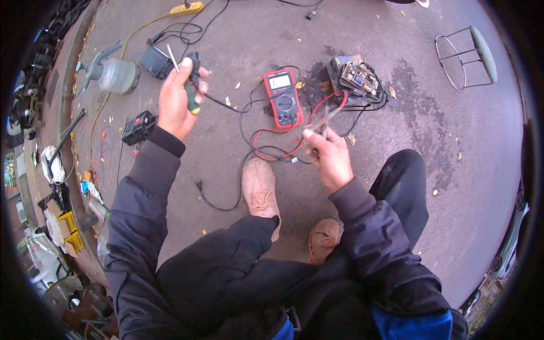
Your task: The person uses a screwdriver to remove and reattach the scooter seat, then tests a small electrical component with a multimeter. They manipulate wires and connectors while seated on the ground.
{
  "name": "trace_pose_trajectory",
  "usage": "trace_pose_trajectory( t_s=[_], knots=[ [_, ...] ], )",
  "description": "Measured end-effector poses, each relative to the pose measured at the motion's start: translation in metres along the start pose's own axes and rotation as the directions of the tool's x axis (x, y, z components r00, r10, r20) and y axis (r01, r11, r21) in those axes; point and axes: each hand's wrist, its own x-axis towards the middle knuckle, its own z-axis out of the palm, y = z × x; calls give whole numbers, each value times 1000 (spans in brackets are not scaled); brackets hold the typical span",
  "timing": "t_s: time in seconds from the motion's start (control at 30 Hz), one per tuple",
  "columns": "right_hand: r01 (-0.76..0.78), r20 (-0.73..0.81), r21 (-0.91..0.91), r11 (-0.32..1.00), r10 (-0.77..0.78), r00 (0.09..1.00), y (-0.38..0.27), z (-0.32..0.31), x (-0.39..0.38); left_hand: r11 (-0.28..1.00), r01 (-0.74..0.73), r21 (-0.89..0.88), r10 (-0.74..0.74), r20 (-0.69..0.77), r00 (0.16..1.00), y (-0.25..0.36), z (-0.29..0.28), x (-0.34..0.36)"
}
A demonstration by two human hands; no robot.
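Note:
My left hand (177, 105) is closed round a screwdriver with a green and yellow handle (191, 100), its pale shaft pointing up. The same hand grips a black cable connector (195, 61), whose cable runs right across the ground. My right hand (328, 158) is closed on a slim grey metal tool (325, 121) with two thin arms, smeared by motion; its exact kind is unclear. Between the hands lies a red multimeter (283, 97) with a lit screen. Beyond my right hand is an opened device with a bare circuit board (361, 78); a thick red cable (343, 100) loops beside it.
At left stand a pump spray bottle (118, 76), a black box (155, 61) and a black battery-like block (138, 127). A yellow power strip (187, 8) lies far off. A round stool (483, 55) lies tipped at far right. Loose cables (218, 207) spread near my shoes.

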Motion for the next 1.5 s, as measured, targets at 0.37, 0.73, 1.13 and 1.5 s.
trace_pose_trajectory(
  t_s=[0.37, 0.73, 1.13, 1.5],
  knots=[
    [56, -86, -31, 998, -58, 995, 5, -31, 16, 966, -226, -125, 223, -32, 974, 65, -53, 31],
    [251, 303, -941, 228, 231, 925, 36, -24, -12, 955, -270, -125, 270, -12, 963, 74, -58, 32],
    [327, 180, -933, -152, 591, 786, 91, -47, -4, 985, 17, 169, -9, -44, 999, 14, -45, 36],
    [556, 497, -831, -19, 424, 757, 86, -41, -22, 832, 300, 467, -353, 29, 935, -29, -31, 19]
  ],
)
